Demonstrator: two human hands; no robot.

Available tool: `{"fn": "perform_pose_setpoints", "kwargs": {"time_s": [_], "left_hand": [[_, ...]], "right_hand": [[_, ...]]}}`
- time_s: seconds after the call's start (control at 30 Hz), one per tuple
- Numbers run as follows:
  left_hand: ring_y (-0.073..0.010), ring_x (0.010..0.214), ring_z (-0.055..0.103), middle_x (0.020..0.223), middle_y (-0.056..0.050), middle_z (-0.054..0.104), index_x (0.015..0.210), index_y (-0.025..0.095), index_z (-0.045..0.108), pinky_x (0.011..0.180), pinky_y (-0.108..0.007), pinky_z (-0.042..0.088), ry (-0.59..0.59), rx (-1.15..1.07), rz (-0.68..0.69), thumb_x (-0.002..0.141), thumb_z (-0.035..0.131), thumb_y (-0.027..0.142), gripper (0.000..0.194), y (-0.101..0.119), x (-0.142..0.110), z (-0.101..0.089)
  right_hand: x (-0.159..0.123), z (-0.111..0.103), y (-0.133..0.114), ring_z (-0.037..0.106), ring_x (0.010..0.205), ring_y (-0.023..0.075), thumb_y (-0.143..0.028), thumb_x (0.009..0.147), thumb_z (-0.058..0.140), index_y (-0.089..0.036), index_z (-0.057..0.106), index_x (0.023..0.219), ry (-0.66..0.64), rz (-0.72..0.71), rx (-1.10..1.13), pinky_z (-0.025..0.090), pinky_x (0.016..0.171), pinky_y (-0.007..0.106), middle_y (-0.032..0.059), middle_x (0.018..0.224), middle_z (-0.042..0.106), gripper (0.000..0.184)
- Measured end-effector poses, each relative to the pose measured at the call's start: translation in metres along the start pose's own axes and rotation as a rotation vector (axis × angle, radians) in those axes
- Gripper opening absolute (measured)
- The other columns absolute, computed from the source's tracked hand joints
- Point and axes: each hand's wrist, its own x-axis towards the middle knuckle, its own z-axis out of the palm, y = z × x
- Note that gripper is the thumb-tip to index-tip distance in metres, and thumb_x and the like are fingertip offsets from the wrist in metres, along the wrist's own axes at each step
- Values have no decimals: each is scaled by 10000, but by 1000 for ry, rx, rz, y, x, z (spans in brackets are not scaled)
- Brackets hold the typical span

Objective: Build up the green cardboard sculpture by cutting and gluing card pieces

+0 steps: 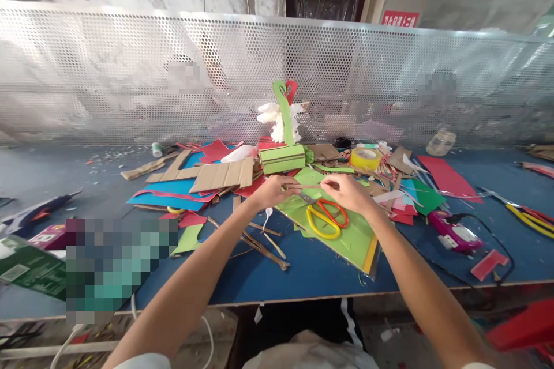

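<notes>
My left hand and my right hand are both closed, held a short way apart over the middle of the table. Between their fingertips runs a thin brownish strip; whether it is paper or a stick I cannot tell. Below them, scissors with yellow and orange handles lie on green paper sheets in a clear sleeve. Just beyond the hands sits a small green box with dark bands. Behind it stands a paper craft figure with green and red curved tops and white tufts.
Cardboard pieces and twigs lie to the left. Yellow tape, a purple device with a black cord and yellow-handled pliers lie right. A perforated metal screen rises behind the blue table.
</notes>
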Motion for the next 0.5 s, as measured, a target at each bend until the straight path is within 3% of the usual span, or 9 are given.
{"fn": "perform_pose_setpoints", "kwargs": {"time_s": [0.13,0.3,0.5], "left_hand": [[-245,731,717,832,-100,804,885,189,862,692,-308,525,-18,-52,7,841,800,485,306,1,-1,6],[-213,636,686,716,-94,769,783,186,850,599,-280,480,-41,-102,-35,883,733,572,415,-1,0,13],[-215,636,684,744,-76,795,802,240,865,599,-284,456,-5,34,-37,887,734,483,289,0,1,15]], "right_hand": [[2,3,0,692,802,234,-452,988,602,-197,773,906,27,-5,102,485,753,323,73,906,787,317],[4,7,-4,706,820,231,-411,971,607,-195,761,896,87,7,152,515,780,326,81,935,784,275],[8,18,9,723,809,245,-405,951,627,-188,755,857,18,19,237,535,773,336,68,852,788,269]]}}
